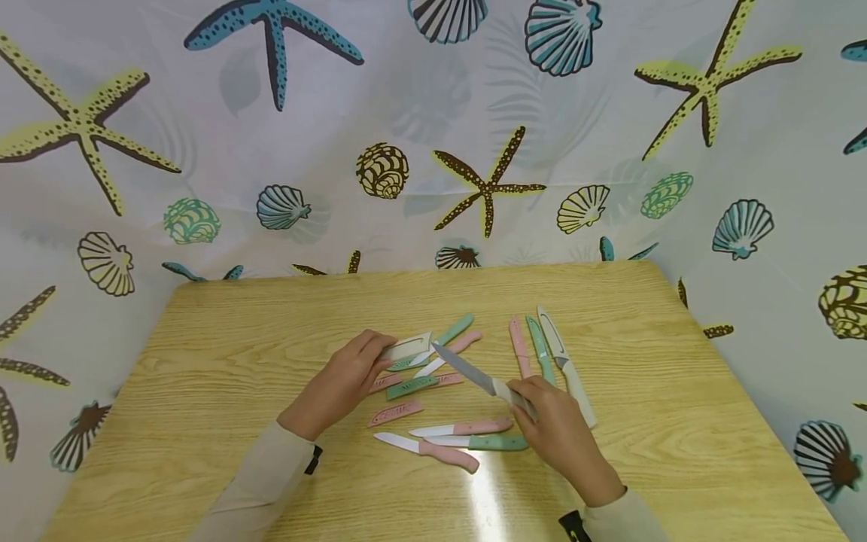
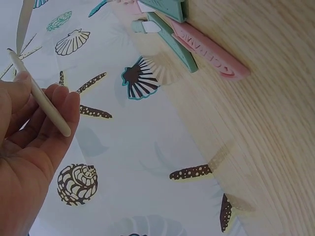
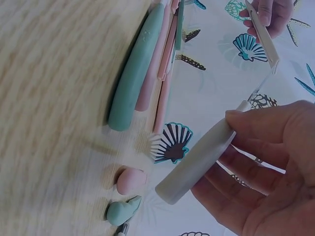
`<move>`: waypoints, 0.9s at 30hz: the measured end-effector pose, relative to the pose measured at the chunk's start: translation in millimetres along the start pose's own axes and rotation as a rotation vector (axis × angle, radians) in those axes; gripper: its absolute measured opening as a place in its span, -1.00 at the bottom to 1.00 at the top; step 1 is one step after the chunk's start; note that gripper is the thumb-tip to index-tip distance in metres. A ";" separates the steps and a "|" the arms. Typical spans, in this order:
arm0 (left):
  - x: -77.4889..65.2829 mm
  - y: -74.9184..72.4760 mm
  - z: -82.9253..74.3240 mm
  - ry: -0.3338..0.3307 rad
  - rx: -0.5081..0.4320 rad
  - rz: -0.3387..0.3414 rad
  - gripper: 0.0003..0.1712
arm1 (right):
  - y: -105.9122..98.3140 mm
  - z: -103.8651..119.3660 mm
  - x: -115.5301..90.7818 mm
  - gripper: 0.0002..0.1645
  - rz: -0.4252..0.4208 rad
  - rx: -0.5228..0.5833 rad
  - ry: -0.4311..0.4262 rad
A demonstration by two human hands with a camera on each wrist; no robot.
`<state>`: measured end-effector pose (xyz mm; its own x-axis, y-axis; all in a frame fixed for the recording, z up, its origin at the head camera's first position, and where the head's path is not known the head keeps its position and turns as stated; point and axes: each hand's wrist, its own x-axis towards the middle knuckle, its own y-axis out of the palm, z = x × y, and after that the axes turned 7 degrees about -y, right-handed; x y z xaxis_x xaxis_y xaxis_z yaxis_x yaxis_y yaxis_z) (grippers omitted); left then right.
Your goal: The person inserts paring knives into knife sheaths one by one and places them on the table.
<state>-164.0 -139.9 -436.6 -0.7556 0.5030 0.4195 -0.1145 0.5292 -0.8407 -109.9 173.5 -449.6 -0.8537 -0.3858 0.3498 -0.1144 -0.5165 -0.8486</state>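
over a desk [image 1: 230, 354] running wide to both sides, shell-print cloth [image 1: 379, 98] at far edge, pinches cream sheath [image 1: 410, 347] in left hand [image 1: 344, 382], grips grey-bladed knife [image 1: 479, 378] in right hand [image 1: 561, 429], tip by sheath. below, in the way, pink and green knives [image 1: 484, 427]; beyond right hand, three sheathed knives [image 1: 540, 346].

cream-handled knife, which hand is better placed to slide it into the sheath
Likely the right hand: it grips the handle, and the blade points toward the cream sheath held in the left hand.
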 end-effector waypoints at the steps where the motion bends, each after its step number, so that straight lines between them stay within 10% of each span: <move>1: 0.0 -0.4 -0.2 0.003 0.000 -0.001 -0.67 | 0.0 -0.1 -0.1 -0.64 -0.003 0.000 -0.001; 15: -1.8 0.5 -0.1 0.051 0.020 -0.019 -0.68 | 1.3 -0.7 -0.1 -0.61 0.020 -0.032 -0.042; 27: -7.9 4.2 -1.8 0.164 0.192 0.016 -0.57 | -11.3 -6.6 6.6 -0.69 -0.011 -0.328 -0.269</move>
<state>-157.3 -140.4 -442.9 -0.6455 0.6226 0.4425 -0.2353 0.3890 -0.8907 -117.6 181.8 -440.3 -0.6935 -0.5896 0.4140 -0.3158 -0.2677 -0.9103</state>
